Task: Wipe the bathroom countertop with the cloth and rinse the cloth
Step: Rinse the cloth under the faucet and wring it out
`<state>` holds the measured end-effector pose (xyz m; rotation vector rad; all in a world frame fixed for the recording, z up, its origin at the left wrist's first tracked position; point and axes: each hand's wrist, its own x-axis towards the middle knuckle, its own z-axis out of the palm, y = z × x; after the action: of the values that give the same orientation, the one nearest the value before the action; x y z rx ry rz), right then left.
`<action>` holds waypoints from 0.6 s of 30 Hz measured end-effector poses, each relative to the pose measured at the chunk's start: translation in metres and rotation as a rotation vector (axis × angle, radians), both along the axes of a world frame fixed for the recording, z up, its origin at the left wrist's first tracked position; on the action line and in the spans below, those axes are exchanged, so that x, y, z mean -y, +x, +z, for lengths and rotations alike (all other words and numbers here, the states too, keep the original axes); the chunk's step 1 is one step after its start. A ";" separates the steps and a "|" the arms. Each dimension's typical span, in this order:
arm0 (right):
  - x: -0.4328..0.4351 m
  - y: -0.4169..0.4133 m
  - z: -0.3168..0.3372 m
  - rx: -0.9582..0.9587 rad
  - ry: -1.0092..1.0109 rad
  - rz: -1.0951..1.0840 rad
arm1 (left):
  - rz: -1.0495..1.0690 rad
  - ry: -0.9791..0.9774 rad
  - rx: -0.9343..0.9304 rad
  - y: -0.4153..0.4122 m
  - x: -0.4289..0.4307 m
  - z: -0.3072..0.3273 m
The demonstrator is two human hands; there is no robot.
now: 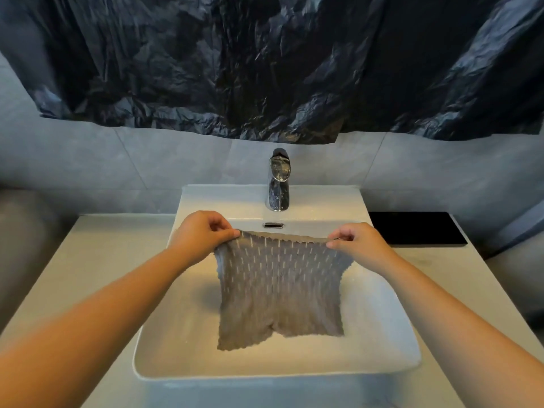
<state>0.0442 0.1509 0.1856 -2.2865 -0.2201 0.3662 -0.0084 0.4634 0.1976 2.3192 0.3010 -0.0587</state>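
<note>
A grey waffle-textured cloth (279, 290) hangs spread out over the white basin (391, 343). My left hand (203, 232) pinches its upper left corner and my right hand (357, 244) pinches its upper right corner, so the top edge is stretched between them. The cloth's lower edge hangs down inside the basin. The chrome faucet (279, 181) stands behind the cloth, and no water is seen running from it. The pale countertop (88, 260) extends on both sides of the basin.
A flat black rectangular object (418, 228) lies on the countertop at the back right. Dark crumpled plastic sheeting (265, 69) covers the wall above the grey tiles. An overflow slot (273, 225) sits in the basin's back wall.
</note>
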 end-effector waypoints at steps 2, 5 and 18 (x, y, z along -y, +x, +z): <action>-0.003 0.014 -0.009 0.038 -0.026 -0.010 | 0.008 0.086 0.018 0.016 0.003 -0.008; -0.005 0.028 -0.019 0.101 -0.066 -0.061 | -0.020 0.189 0.059 0.029 0.009 -0.016; -0.002 0.009 -0.052 0.187 -0.022 -0.167 | -0.062 0.211 0.097 0.004 0.009 -0.051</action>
<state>0.0536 0.1527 0.1336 -2.3420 -0.1178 0.0693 -0.0040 0.4546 0.1468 2.5311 0.1938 0.0582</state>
